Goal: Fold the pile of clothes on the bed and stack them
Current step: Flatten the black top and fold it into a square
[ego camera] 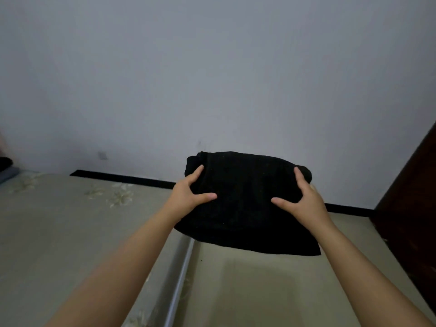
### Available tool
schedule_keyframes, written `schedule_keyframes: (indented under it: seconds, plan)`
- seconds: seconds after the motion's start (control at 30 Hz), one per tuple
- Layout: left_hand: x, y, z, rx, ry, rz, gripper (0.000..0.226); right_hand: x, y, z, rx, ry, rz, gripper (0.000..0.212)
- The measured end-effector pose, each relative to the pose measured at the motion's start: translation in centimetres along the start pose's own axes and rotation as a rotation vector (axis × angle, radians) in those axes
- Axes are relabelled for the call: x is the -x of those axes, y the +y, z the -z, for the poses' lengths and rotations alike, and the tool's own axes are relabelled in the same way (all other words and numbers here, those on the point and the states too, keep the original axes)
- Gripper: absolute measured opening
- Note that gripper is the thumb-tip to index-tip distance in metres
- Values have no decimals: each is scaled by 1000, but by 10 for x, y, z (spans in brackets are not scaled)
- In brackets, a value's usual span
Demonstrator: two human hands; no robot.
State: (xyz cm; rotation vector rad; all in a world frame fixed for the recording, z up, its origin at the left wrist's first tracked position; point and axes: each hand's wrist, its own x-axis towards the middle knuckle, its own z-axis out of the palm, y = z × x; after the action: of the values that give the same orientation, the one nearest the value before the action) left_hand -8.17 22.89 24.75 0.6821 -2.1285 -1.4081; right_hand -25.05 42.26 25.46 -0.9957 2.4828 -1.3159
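A folded black garment [245, 204] is held up above the bed [59, 227], in front of the grey wall. My left hand [188, 192] grips its left side, thumb on top and forefinger stretched along the upper edge. My right hand [304, 197] grips the right side the same way, thumb on the front face. The other fingers of both hands are hidden behind or under the cloth. The garment's lower edge hangs free over the mattress.
The bed has a pale green cover with a flower print and a raised seam [181, 274] running down the middle. A dark wooden board [410, 192] stands at the right. Dark and grey folded cloth [7, 168] lies at the far left edge.
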Motion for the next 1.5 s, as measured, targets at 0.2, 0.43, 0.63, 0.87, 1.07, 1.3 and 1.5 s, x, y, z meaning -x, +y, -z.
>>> schedule_keyframes:
  seconds: [0.2, 0.43, 0.63, 0.87, 1.07, 1.3, 1.5]
  plan:
    - [-113, 27, -21, -53, 5, -98, 84, -102, -1, 35, 55, 82, 45, 94]
    - [-285, 47, -6, -73, 0, -193, 87, -265, -22, 39, 112, 150, 95, 95]
    - [-422, 54, 4, -46, -23, -235, 86, -388, -29, 37, 132, 208, 102, 94]
    - [-563, 34, 10, -93, 75, -248, 85, -550, -24, 11, 127, 149, 186, 95]
    - [-681, 10, 32, -163, 233, -199, 85, -712, -24, -33, 90, 13, 296, 96]
    - [-773, -26, 114, -250, 481, -37, 86, -876, -80, -135, 31, -219, 493, 97]
    - [-792, -88, 222, -318, 712, 128, 86, -950, -155, -282, -1, -452, 665, 98]
